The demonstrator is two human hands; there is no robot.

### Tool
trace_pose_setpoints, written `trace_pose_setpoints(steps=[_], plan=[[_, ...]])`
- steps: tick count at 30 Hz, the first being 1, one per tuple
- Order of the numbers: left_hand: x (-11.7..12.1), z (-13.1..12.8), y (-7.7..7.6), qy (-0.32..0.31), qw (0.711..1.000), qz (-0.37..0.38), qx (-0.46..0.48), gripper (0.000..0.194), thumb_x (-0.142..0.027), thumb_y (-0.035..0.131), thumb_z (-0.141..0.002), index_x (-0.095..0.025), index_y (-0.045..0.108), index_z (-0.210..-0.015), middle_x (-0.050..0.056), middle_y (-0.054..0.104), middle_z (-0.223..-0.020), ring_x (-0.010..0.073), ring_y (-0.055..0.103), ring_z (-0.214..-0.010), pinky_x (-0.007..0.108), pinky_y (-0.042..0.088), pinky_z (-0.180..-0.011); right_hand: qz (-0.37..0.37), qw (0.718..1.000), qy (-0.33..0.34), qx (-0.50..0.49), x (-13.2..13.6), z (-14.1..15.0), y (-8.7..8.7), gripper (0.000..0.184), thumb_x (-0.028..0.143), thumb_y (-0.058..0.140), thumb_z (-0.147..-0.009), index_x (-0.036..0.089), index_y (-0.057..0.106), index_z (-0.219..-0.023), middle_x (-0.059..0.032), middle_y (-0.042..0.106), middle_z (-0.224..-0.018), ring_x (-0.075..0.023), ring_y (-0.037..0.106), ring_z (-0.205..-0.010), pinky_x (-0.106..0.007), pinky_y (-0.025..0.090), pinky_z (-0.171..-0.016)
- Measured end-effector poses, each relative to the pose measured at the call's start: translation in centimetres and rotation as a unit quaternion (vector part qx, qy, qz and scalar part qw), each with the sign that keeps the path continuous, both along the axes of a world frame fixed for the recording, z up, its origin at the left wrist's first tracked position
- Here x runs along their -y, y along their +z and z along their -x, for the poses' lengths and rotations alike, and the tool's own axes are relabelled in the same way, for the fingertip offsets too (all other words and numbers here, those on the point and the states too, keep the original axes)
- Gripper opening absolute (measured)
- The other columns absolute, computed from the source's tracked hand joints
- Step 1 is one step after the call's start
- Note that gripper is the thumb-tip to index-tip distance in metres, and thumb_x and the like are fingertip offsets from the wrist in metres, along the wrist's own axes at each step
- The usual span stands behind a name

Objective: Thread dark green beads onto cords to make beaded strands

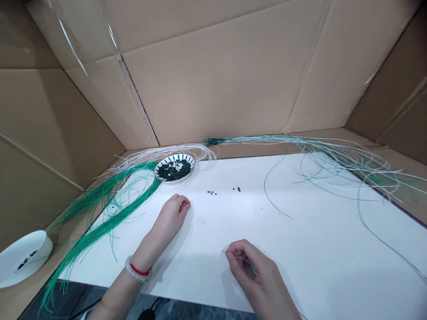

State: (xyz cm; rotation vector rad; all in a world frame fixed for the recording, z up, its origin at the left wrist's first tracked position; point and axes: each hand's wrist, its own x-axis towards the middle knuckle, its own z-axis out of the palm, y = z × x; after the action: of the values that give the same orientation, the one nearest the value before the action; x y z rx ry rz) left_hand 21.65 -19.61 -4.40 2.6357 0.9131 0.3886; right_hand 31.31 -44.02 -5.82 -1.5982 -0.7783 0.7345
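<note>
Carefully pinching a thin strand (240, 259) beside loose beads (211, 192)

The right hand (257, 277) is pinching the strand between its fingertips, close to the near edge of the white bench (322, 250), with the strand's tip pointing left. The left hand (171, 218) is resting on the bench with its fingers loosely curled, holding nothing visible, and a beaded bracelet (135, 270) is circling its wrist. Two small clusters of the dark beads are lying just beyond it, while a striped dish (174, 167) heaped with more is sitting at the far edge. Green strands (105, 223) are sprawling left, and white strands (163, 154) are curving behind the dish. A careless sweep of the left hand could scatter the beads, since nothing is hemming them in. A slackened pinch could lose the strand among the others, and a snagged strand could tip the dish.
</note>
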Motion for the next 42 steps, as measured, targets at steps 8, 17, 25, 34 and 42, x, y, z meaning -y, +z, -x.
trace_pose_setpoints(steps=[8, 17, 25, 34, 42], plan=[[0.5, -0.2, 0.4, 0.027, 0.999, 0.043, 0.008, 0.022, -0.031, 0.067, -0.101, -0.016, 0.07, -0.116, 0.008, 0.073, -0.118, 0.0248, 0.072, -0.102, 0.047, 0.06, -0.09, 0.0, 1.0, 0.0, -0.002, 0.0, 0.0, -0.1, 0.026, 0.045, 0.056, -0.098, 0.024, 0.059, -0.082, 0.0015, 0.056, -0.078, -0.0188, 0.052, -0.072, -0.027, 0.041, -0.069], [2.6, 1.1, 1.7, 0.036, 0.945, 0.297, 0.131, 0.028, -0.042, 0.065, -0.098, -0.017, 0.067, -0.087, -0.003, 0.062, -0.07, 0.0149, 0.06, -0.061, 0.031, 0.051, -0.063, -0.017, 1.0, 0.01, -0.02, -0.3, -0.8, 1.6, 0.028, 0.048, 0.056, -0.097, 0.023, 0.059, -0.083, 0.0005, 0.063, -0.079, -0.0191, 0.061, -0.078, -0.027, 0.048, -0.076], [5.7, 3.0, 2.6, 0.032, 0.795, 0.551, 0.25, 0.048, -0.058, 0.085, -0.07, -0.015, 0.07, -0.084, -0.005, 0.052, -0.06, 0.0098, 0.04, -0.054, 0.024, 0.031, -0.055, -0.032, 0.998, 0.057, -0.002, -4.4, 0.2, 3.7, 0.018, 0.036, 0.058, -0.096, 0.022, 0.061, -0.084, -0.0009, 0.067, -0.084, -0.0192, 0.064, -0.082, -0.03, 0.049, -0.078], [7.7, 6.4, 3.2, 0.035, 0.725, 0.619, 0.3, 0.031, -0.046, 0.086, -0.08, -0.018, 0.076, -0.091, -0.001, 0.066, -0.069, 0.0131, 0.057, -0.068, 0.023, 0.043, -0.067, -0.064, 0.995, 0.06, -0.04, -5.5, 3.4, 4.6, 0.017, 0.034, 0.061, -0.092, 0.023, 0.062, -0.08, 0.0003, 0.072, -0.082, -0.0172, 0.071, -0.08, -0.03, 0.055, -0.083], [7.9, 7.5, 4.0, 0.011, 0.779, 0.557, 0.289, 0.016, -0.036, 0.076, -0.09, -0.021, 0.077, -0.085, -0.003, 0.064, -0.064, 0.0144, 0.058, -0.067, 0.024, 0.046, -0.069, -0.066, 0.997, 0.013, -0.04, -4.9, 5.1, 6.1, 0.012, 0.025, 0.065, -0.091, 0.024, 0.064, -0.079, 0.0047, 0.074, -0.074, -0.0126, 0.07, -0.074, -0.022, 0.057, -0.082]])
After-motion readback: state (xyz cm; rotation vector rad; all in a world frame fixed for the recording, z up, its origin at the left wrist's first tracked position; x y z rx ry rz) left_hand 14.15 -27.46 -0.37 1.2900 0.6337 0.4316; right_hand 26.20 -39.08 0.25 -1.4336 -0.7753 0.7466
